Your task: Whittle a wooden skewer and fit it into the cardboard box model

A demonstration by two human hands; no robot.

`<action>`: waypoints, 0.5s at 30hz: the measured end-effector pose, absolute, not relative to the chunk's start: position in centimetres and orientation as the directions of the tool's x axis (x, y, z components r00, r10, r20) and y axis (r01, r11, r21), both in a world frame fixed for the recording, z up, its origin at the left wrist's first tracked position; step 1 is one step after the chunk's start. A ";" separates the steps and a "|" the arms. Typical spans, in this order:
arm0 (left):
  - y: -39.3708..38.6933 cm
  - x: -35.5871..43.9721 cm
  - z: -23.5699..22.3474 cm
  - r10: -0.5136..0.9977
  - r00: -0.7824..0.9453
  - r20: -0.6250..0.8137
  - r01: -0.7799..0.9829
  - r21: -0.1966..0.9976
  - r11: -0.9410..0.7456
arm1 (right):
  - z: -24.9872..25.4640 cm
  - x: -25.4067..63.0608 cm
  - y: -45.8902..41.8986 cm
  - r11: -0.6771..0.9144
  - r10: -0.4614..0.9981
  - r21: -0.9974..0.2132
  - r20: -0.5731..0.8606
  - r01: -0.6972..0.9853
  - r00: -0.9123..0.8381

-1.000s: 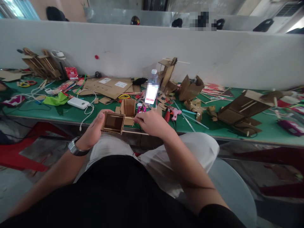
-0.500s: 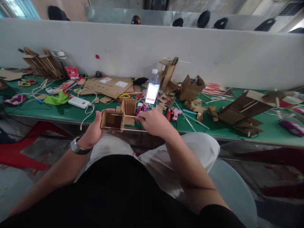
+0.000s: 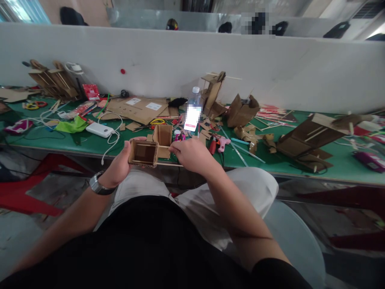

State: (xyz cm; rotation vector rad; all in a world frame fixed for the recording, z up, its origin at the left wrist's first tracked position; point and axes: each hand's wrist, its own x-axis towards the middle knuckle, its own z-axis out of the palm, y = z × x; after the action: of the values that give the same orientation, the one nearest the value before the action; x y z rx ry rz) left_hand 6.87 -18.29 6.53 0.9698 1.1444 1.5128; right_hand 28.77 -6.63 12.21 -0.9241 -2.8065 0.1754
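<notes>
My left hand (image 3: 120,162) grips a small open-topped cardboard box (image 3: 143,152) from its left side, above my lap at the table's front edge. From the box's right side, thin wooden sticks (image 3: 169,163) run out to the right. My right hand (image 3: 191,154) pinches the upper wooden stick (image 3: 164,148) between thumb and fingers, close to the box. The other stick passes below that hand. Just behind the box, a bent cardboard piece (image 3: 163,135) stands on the table.
The green table (image 3: 87,145) carries cardboard sheets (image 3: 135,109), a white power bank (image 3: 100,129) with cable, a phone (image 3: 192,118), a water bottle (image 3: 195,96), a pink glue gun (image 3: 223,143) and cardboard models (image 3: 313,134). A white partition (image 3: 168,56) stands behind.
My right hand has shifted slightly left, toward the box, along with its pinch on the stick. Less of the sticks shows between box and hand. My left hand keeps its grip.
</notes>
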 end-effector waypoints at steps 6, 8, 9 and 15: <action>-17.8 7.0 6.2 0.951 -0.298 0.080 -0.241 0.958 -0.156 | 12.8 29.4 -6.5 0.811 0.579 -0.224 0.169 0.541 -0.798; -17.6 7.1 5.9 0.935 -0.347 0.067 -0.264 0.950 -0.166 | 13.0 29.6 -6.4 0.819 0.565 -0.241 0.179 0.521 -0.806; -17.5 7.1 5.8 0.930 -0.364 0.058 -0.273 0.947 -0.166 | 13.1 29.7 -6.4 0.822 0.560 -0.247 0.184 0.514 -0.808; -17.2 7.1 5.5 0.928 -0.367 0.054 -0.282 0.945 -0.167 | 13.0 29.8 -6.4 0.823 0.556 -0.268 0.202 0.500 -0.806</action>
State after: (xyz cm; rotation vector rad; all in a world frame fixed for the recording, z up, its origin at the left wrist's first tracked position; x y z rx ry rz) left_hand 7.14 -17.24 5.52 0.8556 1.1609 1.6894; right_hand 29.75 -6.43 13.01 -0.8087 -2.7350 0.2927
